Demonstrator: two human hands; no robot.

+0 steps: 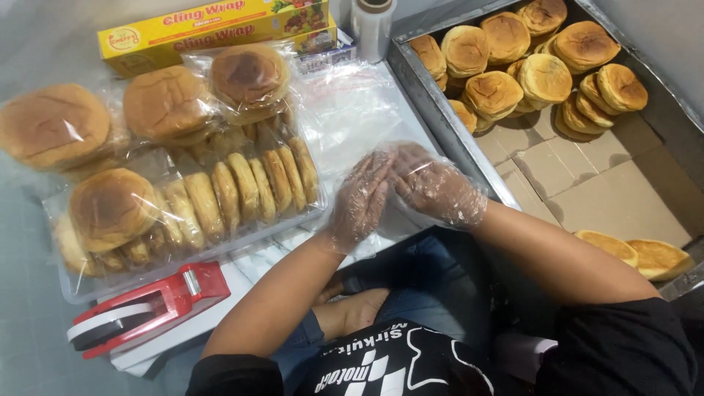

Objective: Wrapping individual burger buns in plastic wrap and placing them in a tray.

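Seated person, head view looking down at lap and work surface. Both hands wear loose clear plastic gloves and meet in front of the body: the left hand (361, 199) has its fingers extended and laid against the right hand (438, 192), whose fingers curl over them; they are pressed together, holding no bun or bag that I can make out, and the pose reads as tugging or seating a glove, judged only from the contact. Under the hands lie flat clear plastic bags (350, 110) spread on a white board (246, 268), placed within easy reach of both hands. To the person's left, a clear tray (187, 253) holds buns standing on edge in a row (246, 187), with bagged buns (169, 103) stacked on and beside it; standing on edge probably packs more in per tray. A red tape dispenser (143, 309) sits at the near left corner of the board. At the far edge are a yellow cling-film box (220, 28) and a roll of clear film (372, 26). To the right, a metal tray lined with cardboard (609, 191) carries loose unwrapped buns (528, 66) piled at its far end, two more near the right arm.
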